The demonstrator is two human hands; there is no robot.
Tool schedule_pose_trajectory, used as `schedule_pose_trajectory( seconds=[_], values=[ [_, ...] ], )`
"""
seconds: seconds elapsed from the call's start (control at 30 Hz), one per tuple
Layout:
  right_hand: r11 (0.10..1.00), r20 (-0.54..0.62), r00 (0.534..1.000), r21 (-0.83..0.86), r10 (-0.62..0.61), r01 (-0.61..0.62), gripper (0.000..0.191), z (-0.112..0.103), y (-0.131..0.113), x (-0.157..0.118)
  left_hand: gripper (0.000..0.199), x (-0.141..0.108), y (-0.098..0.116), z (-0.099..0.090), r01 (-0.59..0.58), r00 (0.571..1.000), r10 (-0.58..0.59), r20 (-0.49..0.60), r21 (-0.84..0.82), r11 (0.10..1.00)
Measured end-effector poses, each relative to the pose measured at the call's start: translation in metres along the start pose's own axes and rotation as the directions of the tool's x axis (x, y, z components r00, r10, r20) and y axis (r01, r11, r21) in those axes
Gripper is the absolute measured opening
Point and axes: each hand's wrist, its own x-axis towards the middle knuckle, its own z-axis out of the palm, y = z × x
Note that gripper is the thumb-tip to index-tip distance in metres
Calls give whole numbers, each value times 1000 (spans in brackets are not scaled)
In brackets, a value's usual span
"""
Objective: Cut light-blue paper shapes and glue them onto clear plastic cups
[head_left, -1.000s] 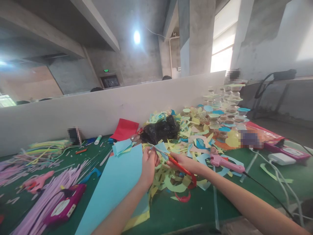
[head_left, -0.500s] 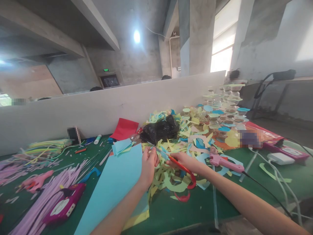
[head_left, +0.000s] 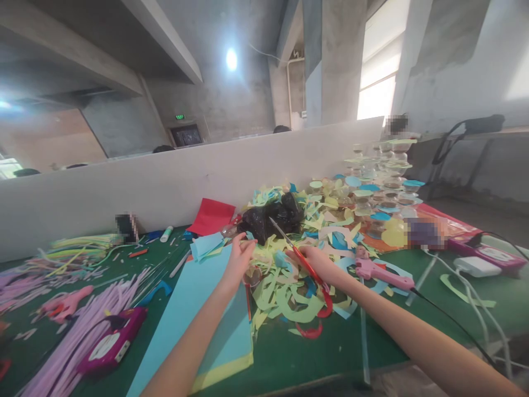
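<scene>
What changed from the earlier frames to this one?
The left hand has moved left, away from the scissors; what it holds is unclear. The right hand keeps the scissors, whose tips have swung forward and right. The black bag and red sheet stayed put.

Blue sheet [head_left: 188,298] — partly behind forearm [head_left: 198,331]; lilac strips [head_left: 82,322] — cut off below.

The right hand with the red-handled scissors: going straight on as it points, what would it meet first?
Its scissors would probably lead into the crumpled, shiny black plastic bag; depth is unclear, though, so loose pale-green paper scraps in front might come first.
</scene>
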Motion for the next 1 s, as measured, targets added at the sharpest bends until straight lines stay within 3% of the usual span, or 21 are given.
schedule_pose_trajectory(
  seconds=[0.07,0.13,0.27,0.33,0.4,0.47,0.57,0.7,0.83,1.0],
  values=[
    [999,-27,999,-20,32,-32,56,-2,-2,0,48,3,-6,-3,-75,997,67,46,194,978],
    [997,-37,998,-50,58,-60,56,-4,-5,-1,45,3,-10,-3,-232,972,198,127,383,894],
    [986,-70,994,-136,84,-93,56,-7,-10,-3,26,-10,-8,7,-552,833,409,372,601,579],
    [979,-84,993,-177,86,-100,56,-8,-9,-3,21,-18,-5,14,-655,753,449,481,612,442],
    [975,-79,993,-202,83,-98,53,-8,-6,-2,19,-25,-4,20,-709,701,439,562,612,350],
    [972,-68,995,-220,68,-82,50,-8,-3,0,20,-29,-6,24,-718,693,396,603,630,297],
    [965,-52,997,-253,52,-64,45,-7,1,1,22,-31,-11,25,-692,719,332,611,676,255],
    [955,-61,997,-290,43,-59,33,-8,4,1,26,-33,-15,26,-687,723,299,622,695,212],
    [934,-70,997,-357,-17,-9,16,-7,9,3,26,-35,-15,29,-707,704,287,650,681,192],
    [915,-36,998,-403,-46,28,19,-4,17,7,23,-35,-16,31,-732,679,303,669,646,214]
  ],
)
